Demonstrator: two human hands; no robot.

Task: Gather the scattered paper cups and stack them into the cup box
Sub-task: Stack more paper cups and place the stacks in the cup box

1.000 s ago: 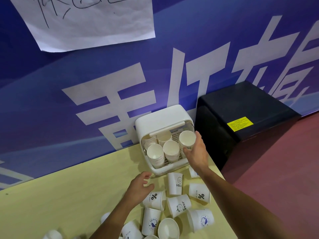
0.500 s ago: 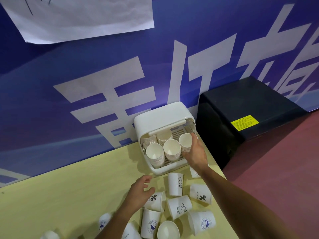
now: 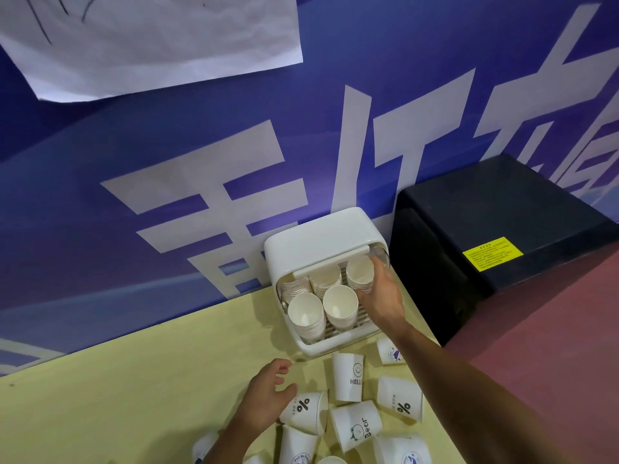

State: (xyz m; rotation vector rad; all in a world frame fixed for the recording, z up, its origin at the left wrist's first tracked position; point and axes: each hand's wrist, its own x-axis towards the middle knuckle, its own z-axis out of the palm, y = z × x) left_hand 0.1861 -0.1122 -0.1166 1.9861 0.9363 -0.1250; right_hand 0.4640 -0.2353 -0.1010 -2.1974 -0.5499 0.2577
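Note:
The white cup box (image 3: 315, 242) stands at the back of the yellow table, its front open, with several stacks of paper cups (image 3: 306, 313) inside. My right hand (image 3: 382, 296) reaches into the box's right side, fingers curled round the back right cup stack (image 3: 360, 274). My left hand (image 3: 268, 396) hovers with relaxed fingers beside a fallen cup marked "%" (image 3: 306, 411). Several loose printed cups lie in front of the box, among them a "HELLO" cup (image 3: 348, 380) and a "Bear" cup (image 3: 356, 426).
The yellow table (image 3: 134, 396) ends at a blue printed wall (image 3: 167, 162). A black cabinet (image 3: 495, 236) with a yellow label stands right of the table, over a red floor (image 3: 569, 346). A white paper sheet (image 3: 150, 38) hangs on the wall.
My right hand has pushed its cup stack from the box's front right deeper into the back right corner. My left hand has stayed beside the "%" cup.

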